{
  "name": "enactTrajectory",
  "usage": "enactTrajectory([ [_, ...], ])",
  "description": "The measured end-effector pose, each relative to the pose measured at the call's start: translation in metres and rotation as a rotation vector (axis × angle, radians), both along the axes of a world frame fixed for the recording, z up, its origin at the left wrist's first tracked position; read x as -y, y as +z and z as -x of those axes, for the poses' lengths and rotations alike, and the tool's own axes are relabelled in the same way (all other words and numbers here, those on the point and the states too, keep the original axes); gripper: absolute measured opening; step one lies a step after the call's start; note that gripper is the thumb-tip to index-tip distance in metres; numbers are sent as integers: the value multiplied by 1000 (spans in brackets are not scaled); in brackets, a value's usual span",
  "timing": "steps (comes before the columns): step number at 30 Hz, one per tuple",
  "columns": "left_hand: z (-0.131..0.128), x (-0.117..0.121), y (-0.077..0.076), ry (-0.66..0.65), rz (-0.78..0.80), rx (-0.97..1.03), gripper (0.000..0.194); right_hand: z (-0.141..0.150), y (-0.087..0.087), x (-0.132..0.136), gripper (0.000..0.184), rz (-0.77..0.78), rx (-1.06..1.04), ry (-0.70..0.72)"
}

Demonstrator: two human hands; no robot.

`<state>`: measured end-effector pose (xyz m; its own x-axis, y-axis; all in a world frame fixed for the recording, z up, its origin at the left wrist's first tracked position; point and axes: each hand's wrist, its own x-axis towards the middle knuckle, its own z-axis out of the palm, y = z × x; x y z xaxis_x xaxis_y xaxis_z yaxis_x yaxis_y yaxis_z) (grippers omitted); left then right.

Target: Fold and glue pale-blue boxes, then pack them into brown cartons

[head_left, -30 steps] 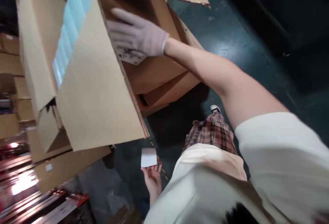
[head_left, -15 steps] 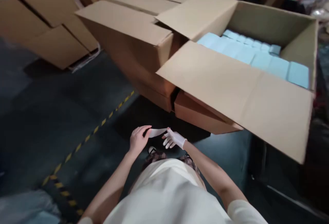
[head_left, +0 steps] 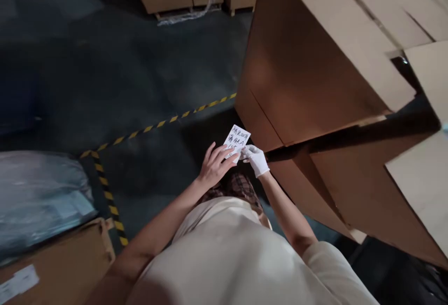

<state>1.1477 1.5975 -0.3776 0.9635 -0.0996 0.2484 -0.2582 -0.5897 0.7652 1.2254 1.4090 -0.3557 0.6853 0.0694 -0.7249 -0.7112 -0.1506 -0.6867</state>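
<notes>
A small white paper slip (head_left: 237,138) with dark handwriting is held in front of my body, its written face turned up. My bare left hand (head_left: 216,164) is at the slip's lower left, fingers partly over it and covering some of the writing. In a white glove, my right hand (head_left: 256,159) pinches the slip's right edge near its lower corner. Some of the right fingertips are hidden from view.
Large cardboard boxes (head_left: 315,71) rise close on my right, with open flaps (head_left: 423,179) jutting out. To the left, a plastic-wrapped pale blue bundle (head_left: 42,197) lies by a cardboard box (head_left: 66,267). Yellow-black tape (head_left: 147,129) marks the dark floor.
My view has swung left, and the open box of light blue packs is out of sight. The white piece between my hands has turned face up, showing its writing, and my hands are closer together.
</notes>
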Motion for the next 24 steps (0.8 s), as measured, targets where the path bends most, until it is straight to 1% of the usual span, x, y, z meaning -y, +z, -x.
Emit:
enactTrajectory([
  [1,-10,-8,-6,22,11,3,28,-13,-2,-10,33,13,53,-10],
  [2,-20,-16,-13,54,35,6,36,-28,-4,-19,35,27,123,-16],
  [4,-47,-26,-29,173,138,6,66,-60,-8,-34,38,57,295,-33],
  [5,-64,-29,-36,263,228,-12,83,-78,-10,-40,38,70,375,-44],
  [6,-83,-30,-43,362,350,-52,97,-97,-12,-47,38,80,434,-57],
  [7,-106,-31,-49,450,502,-120,106,-117,-15,-53,38,86,465,-70],
  [8,-131,-32,-53,508,674,-217,109,-138,-18,-60,38,90,480,-84],
  [9,-158,-32,-56,528,846,-336,106,-160,-20,-68,38,93,487,-94],
  [10,-188,-33,-56,516,1003,-461,100,-184,-22,-76,38,96,490,-99],
  [11,-218,-34,-55,493,1130,-575,91,-207,-23,-85,38,98,492,-101],
  [13,-278,-41,-48,479,1287,-728,76,-255,-23,-106,38,90,488,-91],
  [15,-333,-53,-40,532,1358,-746,68,-302,-23,-125,40,72,477,-67],
  [17,-379,-68,-37,596,1377,-659,65,-347,-23,-142,43,68,475,-25],
  [18,-399,-77,-37,623,1363,-604,64,-368,-24,-148,44,92,494,8],
  [19,-418,-87,-39,649,1335,-556,63,-389,-26,-153,45,143,529,55],
  [21,-452,-107,-48,689,1259,-489,58,-428,-33,-161,50,314,622,163],
  [22,-468,-118,-54,697,1221,-472,56,-447,-38,-164,57,407,659,203],
  [23,-486,-128,-61,697,1188,-464,55,-466,-44,-167,68,477,676,223],
  [24,-504,-138,-68,686,1165,-464,54,-484,-51,-170,83,500,665,222],
])
